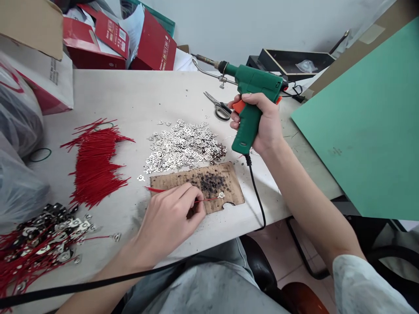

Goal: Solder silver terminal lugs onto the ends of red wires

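Observation:
My right hand [263,122] grips a green soldering gun [252,93] by its handle, held up above the table with its tip pointing left and away. My left hand [170,218] rests on a scorched piece of cardboard [229,183] and pinches a thin red wire [209,199]. The wire's end lies at a small metal tab [221,195] on the cardboard. A heap of loose metal tabs [183,146] lies just behind the cardboard, and a bundle of cut red wires [94,161] lies to the left.
Finished wires with tabs [42,242] pile at the front left. Scissors [218,107] lie beside the gun. Red boxes [108,37] and plastic bags [16,117] crowd the left and back. A green board [366,126] leans at right. The gun's black cord [257,196] drops over the table's front edge.

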Tool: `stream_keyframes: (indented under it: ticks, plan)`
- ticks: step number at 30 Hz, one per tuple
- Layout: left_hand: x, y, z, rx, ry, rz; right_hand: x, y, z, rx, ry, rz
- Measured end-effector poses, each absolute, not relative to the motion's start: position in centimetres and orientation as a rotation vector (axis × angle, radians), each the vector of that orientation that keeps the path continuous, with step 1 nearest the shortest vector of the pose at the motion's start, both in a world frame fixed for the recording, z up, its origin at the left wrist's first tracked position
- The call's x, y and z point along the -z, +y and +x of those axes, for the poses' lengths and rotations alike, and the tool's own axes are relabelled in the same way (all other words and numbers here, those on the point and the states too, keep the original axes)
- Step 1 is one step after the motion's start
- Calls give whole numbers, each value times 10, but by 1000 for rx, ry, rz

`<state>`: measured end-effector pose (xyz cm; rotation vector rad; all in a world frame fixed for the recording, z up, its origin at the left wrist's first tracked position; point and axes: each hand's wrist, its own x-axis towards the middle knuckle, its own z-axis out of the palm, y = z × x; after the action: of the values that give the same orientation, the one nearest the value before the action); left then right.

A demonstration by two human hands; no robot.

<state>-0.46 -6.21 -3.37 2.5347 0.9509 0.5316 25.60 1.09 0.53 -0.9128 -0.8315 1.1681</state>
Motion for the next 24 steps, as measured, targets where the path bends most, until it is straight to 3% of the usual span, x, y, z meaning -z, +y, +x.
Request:
stream_keyframes:
  ticks: [24]
  plan:
    - [39,-67,-4,-584,993,2484,1,-5,270,-1131,-519,-878]
